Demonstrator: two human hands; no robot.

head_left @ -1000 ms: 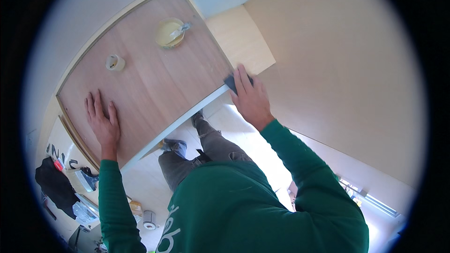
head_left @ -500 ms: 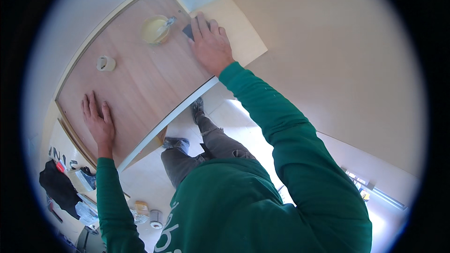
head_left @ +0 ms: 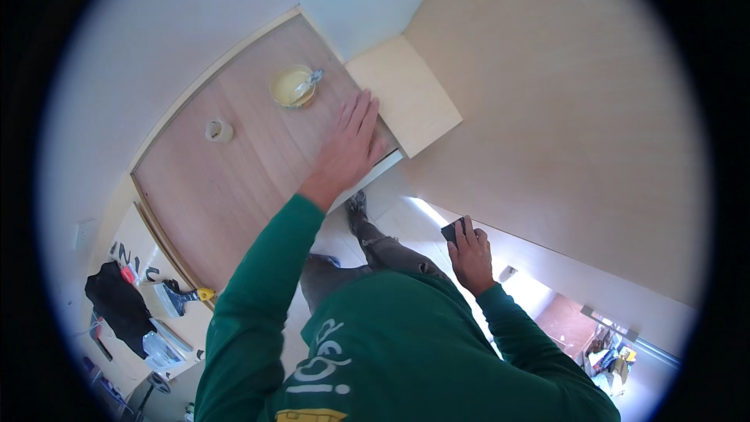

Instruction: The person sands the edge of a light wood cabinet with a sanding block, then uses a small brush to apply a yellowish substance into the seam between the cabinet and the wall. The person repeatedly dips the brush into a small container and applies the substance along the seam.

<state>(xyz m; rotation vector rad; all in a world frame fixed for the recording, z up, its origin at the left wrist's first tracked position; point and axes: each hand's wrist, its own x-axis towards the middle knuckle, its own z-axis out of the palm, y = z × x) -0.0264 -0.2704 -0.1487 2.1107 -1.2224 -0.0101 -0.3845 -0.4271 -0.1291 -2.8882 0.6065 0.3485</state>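
Note:
My left hand (head_left: 349,143) is stretched across the brownish wood panel (head_left: 234,207), resting near its right end with straight fingers. It looks a little blurred, and nothing is in it. Off the panel's front edge, my right hand (head_left: 473,259) is lowered beside my body. Its fingers grip a black sanding block (head_left: 452,231) that points away from me. Beyond my left hand stands a pale yellow bowl (head_left: 280,84) of creamy paste, a smeared spatula (head_left: 309,80) lying across its rim. A small whitish cup (head_left: 219,130) sits to its left.
A pale board (head_left: 410,94) adjoins the panel's right end, and a tall wooden wall panel (head_left: 562,109) rises beyond it. At lower left, a bench holds a black cloth (head_left: 117,305) and a wide scraper (head_left: 173,297). My legs stand below the panel's front edge.
My right hand has left the panel and dropped down to the right with the sanding block. My left hand has swung from the panel's left end to its right end.

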